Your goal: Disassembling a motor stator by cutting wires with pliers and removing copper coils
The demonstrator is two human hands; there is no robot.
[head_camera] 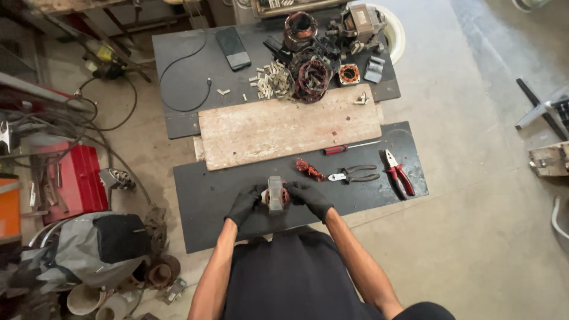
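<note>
On the black mat (201,207), I am gripping the motor stator (275,194) tight with my left hand (245,202) and right hand (309,198), holding it steady so it is not tipping.

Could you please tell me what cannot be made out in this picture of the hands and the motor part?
Head view:
- Motor part: its sides and copper windings are mostly covered by the left hand and right hand.
- Fingertips: hidden behind the part, so the exact grip is unclear.
- Small metal pieces: too small to identify.
- Far motor parts: overlapping, hard to separate.
- White bucket: largely hidden behind them.
- Grey frame: cut by the right edge.
</note>
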